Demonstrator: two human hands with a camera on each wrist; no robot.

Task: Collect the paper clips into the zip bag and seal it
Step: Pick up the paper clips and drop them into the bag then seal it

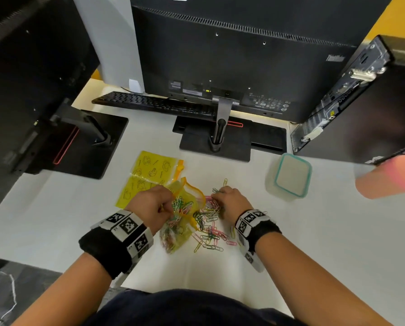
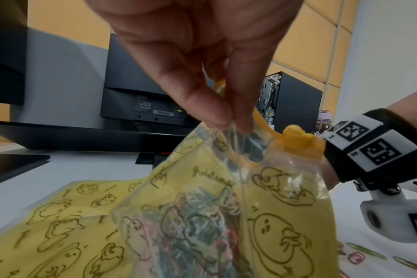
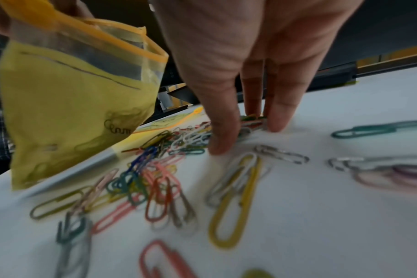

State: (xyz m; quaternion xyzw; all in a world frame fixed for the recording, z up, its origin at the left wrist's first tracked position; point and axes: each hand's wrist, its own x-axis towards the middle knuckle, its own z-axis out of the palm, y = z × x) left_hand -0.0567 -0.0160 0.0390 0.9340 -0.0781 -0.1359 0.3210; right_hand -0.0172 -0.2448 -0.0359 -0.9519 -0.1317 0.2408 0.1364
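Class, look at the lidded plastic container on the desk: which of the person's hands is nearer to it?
Right. The right hand sits on the loose clips, just left of the container; the left hand is farther left, pinching the bag.

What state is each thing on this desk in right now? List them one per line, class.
zip bag: mouth open, unsealed, partly filled with clips, held up by its rim.
left hand: pinches the bag's rim.
right hand: fingers down on the loose clips, gathering a few.
paper clips: many loose on the table.
second yellow bag: flat on the table.
plastic container: lid on.
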